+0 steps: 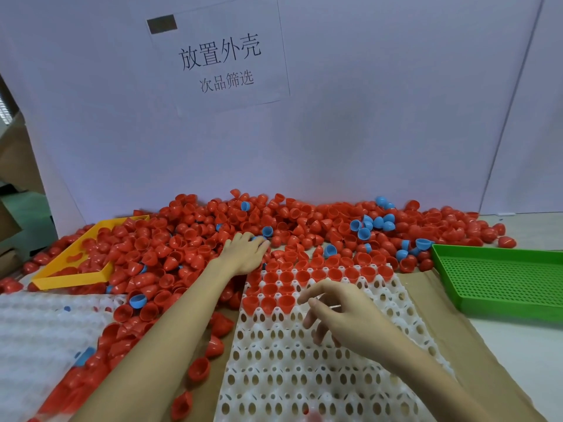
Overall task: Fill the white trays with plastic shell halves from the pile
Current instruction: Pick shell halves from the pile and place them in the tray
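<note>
A big pile of red plastic shell halves (195, 239), with a few blue ones (373, 223) mixed in, stretches across the back of the table. In front lies a white tray (304, 370) full of holes. Its far rows hold red shell halves (286, 303) sitting open side up. My left hand (243, 254) reaches into the pile palm down, its fingers lying over shells and touching a blue one. My right hand (338, 312) hovers over the tray just right of the last filled row, fingers loosely curled and holding nothing.
A yellow tray (70, 280), partly buried in shells, sits at the left. A green perforated tray (502, 281) sits at the right. More white trays (36, 336) lie front left. Brown cardboard (435, 303) lies under the tray. A white board with a paper sign (219, 56) closes off the back.
</note>
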`<action>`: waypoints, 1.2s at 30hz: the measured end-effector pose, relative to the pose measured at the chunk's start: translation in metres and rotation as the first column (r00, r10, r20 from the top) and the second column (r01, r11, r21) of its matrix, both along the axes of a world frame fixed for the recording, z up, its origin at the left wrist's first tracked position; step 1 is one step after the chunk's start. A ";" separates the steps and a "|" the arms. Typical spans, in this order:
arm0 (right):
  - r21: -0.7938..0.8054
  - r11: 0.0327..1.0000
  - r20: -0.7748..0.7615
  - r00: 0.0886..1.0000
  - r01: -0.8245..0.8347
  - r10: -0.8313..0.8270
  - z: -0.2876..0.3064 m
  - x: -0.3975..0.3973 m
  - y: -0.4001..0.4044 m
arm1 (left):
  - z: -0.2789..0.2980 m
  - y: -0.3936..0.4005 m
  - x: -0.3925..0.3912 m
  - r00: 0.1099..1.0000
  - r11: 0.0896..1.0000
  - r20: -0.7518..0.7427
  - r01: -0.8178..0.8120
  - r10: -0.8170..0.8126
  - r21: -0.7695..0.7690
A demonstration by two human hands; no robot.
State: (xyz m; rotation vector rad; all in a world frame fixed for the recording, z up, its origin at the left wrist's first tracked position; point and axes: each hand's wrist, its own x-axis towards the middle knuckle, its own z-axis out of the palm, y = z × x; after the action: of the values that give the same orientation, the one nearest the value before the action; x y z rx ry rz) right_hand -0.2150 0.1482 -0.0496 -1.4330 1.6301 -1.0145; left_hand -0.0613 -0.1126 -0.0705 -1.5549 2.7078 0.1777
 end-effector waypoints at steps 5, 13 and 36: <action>-0.006 1.000 -0.007 1.000 0.007 -0.007 0.000 0.000 0.000 | -0.002 0.004 0.008 0.984 0.998 -0.172 0.026 -0.037 -0.061; -0.063 0.995 0.109 0.991 0.082 -0.075 0.002 -0.002 -0.001 | 0.021 0.078 0.016 0.558 0.932 -0.748 0.165 -0.359 -0.323; -0.313 0.948 0.335 0.941 0.057 0.054 0.012 -0.002 0.002 | 0.009 0.184 0.039 0.339 0.929 -0.885 0.294 -0.320 -0.224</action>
State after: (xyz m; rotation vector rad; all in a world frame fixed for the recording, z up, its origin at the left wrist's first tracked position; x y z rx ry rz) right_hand -0.2173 0.1502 -0.0380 -1.3625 1.2551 -1.4896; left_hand -0.0223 0.0716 -0.0612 -0.9852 3.7202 1.4083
